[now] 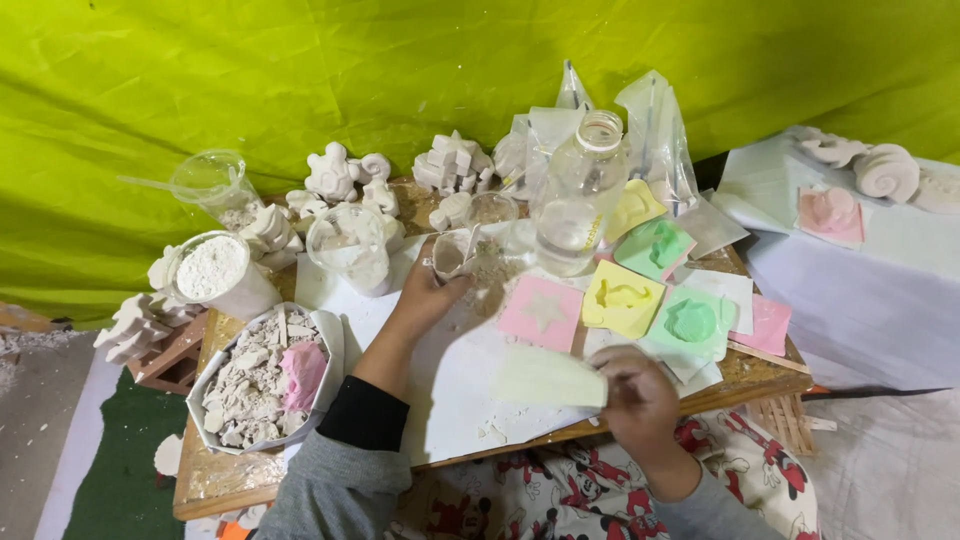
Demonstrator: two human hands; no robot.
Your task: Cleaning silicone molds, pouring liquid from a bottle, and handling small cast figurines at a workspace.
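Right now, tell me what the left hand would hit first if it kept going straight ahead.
The left hand already touches the small plastic cup; beyond that, probably the glass jar, though depth is unclear.

Clear plastic bags [655,125] stood bunched at the table's back, behind a clear bottle [578,195]. A yellow label [597,232] ran down the bottle's right side.

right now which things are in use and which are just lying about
In use: left hand on small cup; right hand holding pale mould.

Lying about: bottle, pink star mould, yellow mould, powder tub, bag of broken plaster.
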